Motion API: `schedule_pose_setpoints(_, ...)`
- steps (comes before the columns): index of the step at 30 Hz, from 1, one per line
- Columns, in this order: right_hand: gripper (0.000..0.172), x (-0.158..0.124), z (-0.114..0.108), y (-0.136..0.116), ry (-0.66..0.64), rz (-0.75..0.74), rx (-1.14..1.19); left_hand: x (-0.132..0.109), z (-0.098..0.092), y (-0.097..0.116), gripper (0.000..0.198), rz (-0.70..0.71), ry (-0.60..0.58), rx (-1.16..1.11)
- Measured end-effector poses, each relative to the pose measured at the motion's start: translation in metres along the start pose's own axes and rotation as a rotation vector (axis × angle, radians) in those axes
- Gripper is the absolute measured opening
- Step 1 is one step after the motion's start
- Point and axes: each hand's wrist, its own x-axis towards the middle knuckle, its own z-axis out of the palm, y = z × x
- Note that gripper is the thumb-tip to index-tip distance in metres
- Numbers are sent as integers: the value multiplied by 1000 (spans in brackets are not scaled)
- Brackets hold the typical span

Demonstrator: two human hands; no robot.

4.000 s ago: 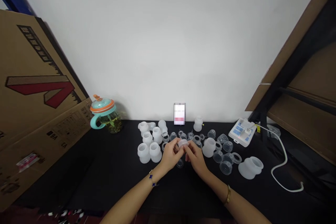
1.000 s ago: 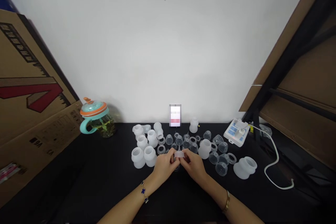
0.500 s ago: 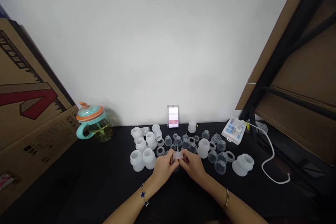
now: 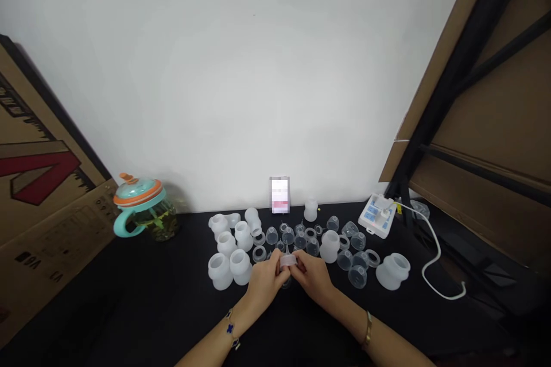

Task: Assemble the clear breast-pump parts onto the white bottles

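Observation:
Both my hands meet over the black table (image 4: 129, 309) and pinch one small translucent plastic cap (image 4: 288, 260) between their fingertips. My left hand (image 4: 264, 282) grips it from the left, and a bracelet with a blue charm is on that wrist. My right hand (image 4: 313, 276) grips it from the right, and its wrist carries a gold bangle. Several white silicone bottle-shaped pieces (image 4: 230, 264) stand just left of my hands. Clear small cups and rings (image 4: 350, 261) lie scattered behind and to the right.
A teal and orange lidded mug (image 4: 144, 206) stands at the back left beside a large cardboard box (image 4: 38, 200). A white device (image 4: 376, 216) with a white cable (image 4: 434, 264) sits at the back right. A larger white silicone piece (image 4: 392, 270) lies right. A small card (image 4: 279, 195) leans on the wall.
My hands have stayed together on the small cap, working it between the fingertips. The view has shifted, so everything sits slightly lower and further left in the picture.

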Motion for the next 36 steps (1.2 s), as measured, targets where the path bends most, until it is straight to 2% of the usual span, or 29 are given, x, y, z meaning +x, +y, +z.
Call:
schedule_pose_setpoints(7, 21, 0, -3, 1, 8, -37, -24, 0, 2, 2, 8, -3, 3, 6)
schedule_pose_setpoints(13, 20, -3, -5, -1, 40, -85, 10, -3, 2, 4, 3, 61, 94, 33)
schedule_pose_setpoints(19, 29, -6, -7, -5, 33, -64, 63, -6, -3, 5, 5, 62, 156, -14)
schedule_pose_setpoints(26, 23, -7, -5, -4, 34, -38, 137, -6, -2, 7, 8, 49, 136, -92)
schedule_pose_setpoints(36, 19, -6, -5, -8, 32, -34, 104, -8, -6, 8, 9, 36, 96, -131)
